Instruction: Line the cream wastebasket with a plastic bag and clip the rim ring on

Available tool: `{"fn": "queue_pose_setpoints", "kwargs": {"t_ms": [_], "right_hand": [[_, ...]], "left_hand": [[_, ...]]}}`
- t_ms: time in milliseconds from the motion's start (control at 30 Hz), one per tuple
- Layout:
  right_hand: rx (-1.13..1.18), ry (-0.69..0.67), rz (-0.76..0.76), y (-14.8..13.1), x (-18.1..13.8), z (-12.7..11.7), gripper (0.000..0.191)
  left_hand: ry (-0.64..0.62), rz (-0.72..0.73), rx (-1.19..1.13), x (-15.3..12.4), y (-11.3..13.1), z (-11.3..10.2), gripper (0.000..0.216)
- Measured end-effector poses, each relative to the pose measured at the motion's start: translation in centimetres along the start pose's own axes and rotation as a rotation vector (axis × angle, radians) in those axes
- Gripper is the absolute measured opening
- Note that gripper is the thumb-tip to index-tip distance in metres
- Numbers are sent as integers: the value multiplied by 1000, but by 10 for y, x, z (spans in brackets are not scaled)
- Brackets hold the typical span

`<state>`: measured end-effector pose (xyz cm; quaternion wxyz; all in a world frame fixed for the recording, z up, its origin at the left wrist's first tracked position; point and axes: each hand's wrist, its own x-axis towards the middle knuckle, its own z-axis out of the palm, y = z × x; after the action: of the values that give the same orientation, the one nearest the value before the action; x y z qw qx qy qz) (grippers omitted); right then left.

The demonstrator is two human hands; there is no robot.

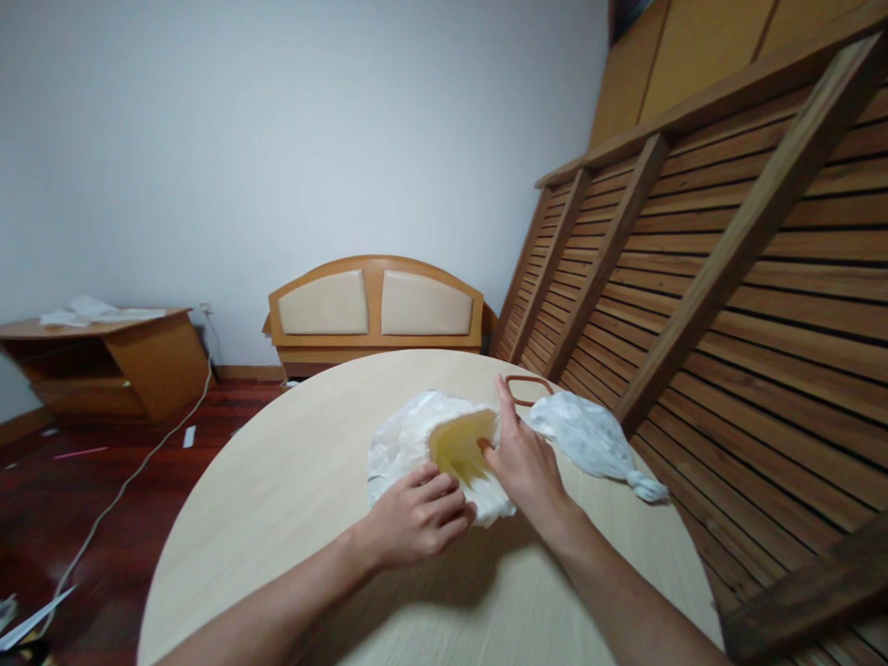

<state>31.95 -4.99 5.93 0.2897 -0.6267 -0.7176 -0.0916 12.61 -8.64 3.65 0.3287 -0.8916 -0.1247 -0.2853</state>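
Observation:
A white plastic bag [404,434] lies on the round table [263,502], its wide mouth turned toward me and the inside looking yellowish. My left hand [423,512] has its fingers curled over the near edge of that mouth. At the right side of the opening, my right hand [523,457] pinches the rim, thumb inside and the other fingers outside, with the index finger pointing up. What lies deep in the bag cannot be made out. Just right of my right hand are a brown rounded loop [529,404] and a knotted white plastic bag [590,437].
A wooden slatted frame [707,313] leans along the right side, close to the table. Behind the table stands a headboard [376,316]. On the left are a low wooden cabinet [152,362] and a white cable [129,482] across the dark red floor.

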Motion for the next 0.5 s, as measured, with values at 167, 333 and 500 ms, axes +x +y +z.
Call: {"fn": "queue_pose_setpoints", "kwargs": {"t_ms": [167,333,500], "right_hand": [[-17,-6,-11,-2,-1,-3,90],[84,248,-256,-7,-3,-13,53],[19,-69,-506,-19,-13,-19,21]], "left_hand": [[-17,23,-23,3,2,1,13],[-26,-35,3,-1,-5,0,9],[-4,-48,-20,-2,-10,-2,12]]}}
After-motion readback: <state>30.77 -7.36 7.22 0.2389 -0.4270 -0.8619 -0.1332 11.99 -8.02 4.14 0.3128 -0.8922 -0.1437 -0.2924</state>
